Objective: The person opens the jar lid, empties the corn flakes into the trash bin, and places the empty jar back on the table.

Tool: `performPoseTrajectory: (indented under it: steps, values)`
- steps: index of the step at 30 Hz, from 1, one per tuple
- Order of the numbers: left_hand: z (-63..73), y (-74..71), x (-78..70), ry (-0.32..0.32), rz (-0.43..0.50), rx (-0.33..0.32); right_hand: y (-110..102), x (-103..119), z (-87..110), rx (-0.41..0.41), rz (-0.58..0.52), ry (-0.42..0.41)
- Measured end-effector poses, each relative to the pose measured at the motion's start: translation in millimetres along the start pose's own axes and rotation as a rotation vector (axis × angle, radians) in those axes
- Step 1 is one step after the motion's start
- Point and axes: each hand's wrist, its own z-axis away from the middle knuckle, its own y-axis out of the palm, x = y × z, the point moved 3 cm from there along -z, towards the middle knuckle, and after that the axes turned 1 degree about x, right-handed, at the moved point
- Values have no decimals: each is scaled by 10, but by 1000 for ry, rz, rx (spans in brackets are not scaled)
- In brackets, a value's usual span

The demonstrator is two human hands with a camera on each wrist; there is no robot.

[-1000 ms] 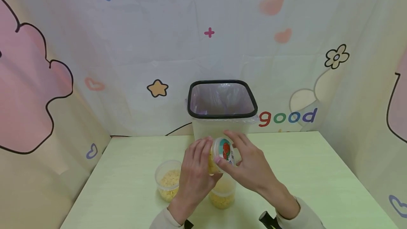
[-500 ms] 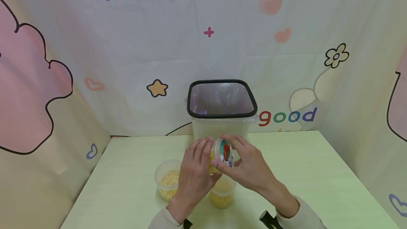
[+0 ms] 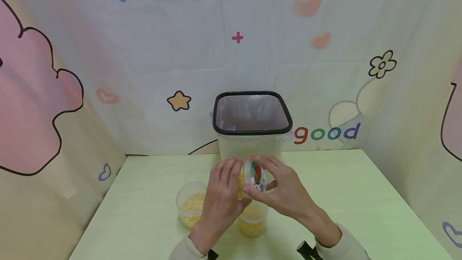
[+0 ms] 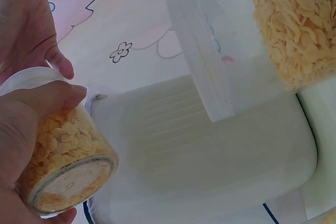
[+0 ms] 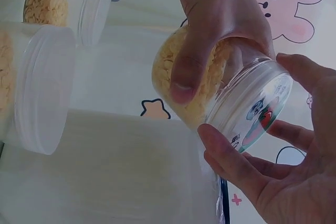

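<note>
A small clear jar (image 3: 241, 189) of yellow flakes is held tilted above the table, its labelled lid (image 3: 257, 175) turned to the right. My left hand (image 3: 221, 189) grips the jar's body. In the left wrist view the flakes and round base of this jar (image 4: 73, 145) show under the left thumb. My right hand (image 3: 290, 189) is at the lid. The right wrist view has the right thumb and fingertips (image 5: 215, 135) around the rim of the lid (image 5: 262, 111), which sits on the jar. Part of a second jar (image 3: 252, 226) of flakes is hidden below the hands.
Another tub (image 3: 190, 208) of flakes stands on the pale green table (image 3: 144, 196), left of the left hand. A white bin (image 3: 249, 143) with a black rim and a plastic liner stands behind the hands. A printed cloth (image 3: 202, 51) hangs around the table.
The right fingers have come down from above the lid and closed around its rim. The jar has dipped very slightly. The left hand keeps its grip, and the other jars stay where they were.
</note>
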Motion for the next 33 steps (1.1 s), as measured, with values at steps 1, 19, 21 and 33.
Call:
performPoseTrajectory:
  steps: [1, 19, 21, 33]
  values:
    - [0, -1, 1, -2, 4, 7, -3, -4, 4, 4, 0, -14]
    - [21, -4, 10, -19, 62, 60, -80, -40, 65, 145, 204, -340]
    - [20, -3, 6, -17, 63, 56, -84, -39, 75, 159, 207, -355]
    - [28, 2, 4, -20, 70, 45, -108, 4, 75, 152, 239, -369]
